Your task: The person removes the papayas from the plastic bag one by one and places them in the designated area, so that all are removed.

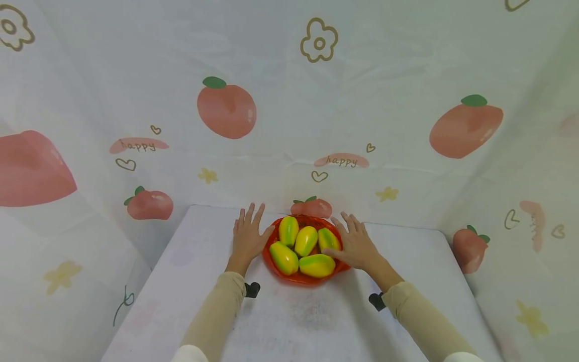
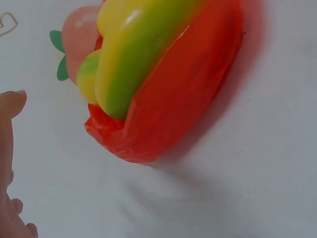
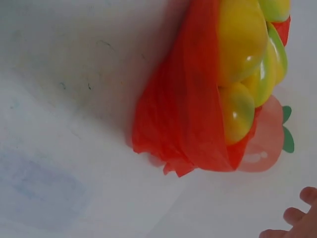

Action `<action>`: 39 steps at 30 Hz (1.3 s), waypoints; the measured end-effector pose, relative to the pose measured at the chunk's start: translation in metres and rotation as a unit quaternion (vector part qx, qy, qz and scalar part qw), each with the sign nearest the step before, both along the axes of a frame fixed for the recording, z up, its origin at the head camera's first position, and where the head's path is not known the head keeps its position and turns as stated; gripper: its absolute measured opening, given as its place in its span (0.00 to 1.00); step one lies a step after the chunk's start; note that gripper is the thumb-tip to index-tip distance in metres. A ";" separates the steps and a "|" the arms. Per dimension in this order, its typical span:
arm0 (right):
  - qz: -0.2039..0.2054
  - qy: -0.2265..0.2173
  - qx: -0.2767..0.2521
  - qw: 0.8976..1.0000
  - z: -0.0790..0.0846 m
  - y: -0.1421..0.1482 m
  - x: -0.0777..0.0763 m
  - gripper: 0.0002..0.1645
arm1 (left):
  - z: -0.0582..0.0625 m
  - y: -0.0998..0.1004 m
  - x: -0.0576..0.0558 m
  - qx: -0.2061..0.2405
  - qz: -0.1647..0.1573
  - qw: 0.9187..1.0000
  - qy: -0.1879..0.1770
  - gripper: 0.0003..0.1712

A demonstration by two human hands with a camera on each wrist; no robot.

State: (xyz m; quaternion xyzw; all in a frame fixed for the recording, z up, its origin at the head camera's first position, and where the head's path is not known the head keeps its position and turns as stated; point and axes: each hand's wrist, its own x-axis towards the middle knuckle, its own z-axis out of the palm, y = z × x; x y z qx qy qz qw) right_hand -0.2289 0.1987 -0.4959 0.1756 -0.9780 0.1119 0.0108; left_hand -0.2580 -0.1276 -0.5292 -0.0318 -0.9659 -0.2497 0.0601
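A red plastic bag [image 1: 298, 280] lies spread open near the back of the table, its rim standing around several yellow-green fruits [image 1: 284, 258] that look like mangoes or papayas. My left hand [image 1: 246, 240] is at the bag's left side, fingers straight and spread, holding nothing. On the right side my right hand [image 1: 359, 247] is spread likewise, its thumb overlapping the bag's edge in the head view. Both wrist views show a gap between hand and bag: the left thumb [image 2: 12, 104] and the right fingertips [image 3: 293, 216] stand apart from it.
The bag rests on a white-covered table [image 1: 289, 327]. Behind and beside it hangs a white cloth [image 1: 280, 65] printed with peaches, flowers, hearts and lettering. A dark wrist strap piece [image 1: 252, 289] shows at the left wrist, another [image 1: 376, 301] at the right.
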 end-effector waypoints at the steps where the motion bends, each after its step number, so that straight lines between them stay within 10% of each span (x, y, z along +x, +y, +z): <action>1: 0.004 0.000 -0.002 1.000 0.000 -0.001 0.001 0.61 | -0.002 -0.001 0.000 0.003 0.000 1.000 0.001 0.45; 26: 0.057 -0.076 -0.058 0.994 -0.016 -0.024 0.018 0.54 | -0.040 -0.008 0.008 0.138 0.005 0.988 -0.067 0.39; 39: 0.049 -0.134 -0.092 0.985 -0.023 -0.034 0.022 0.47 | -0.050 -0.007 0.013 0.256 0.013 0.960 -0.116 0.36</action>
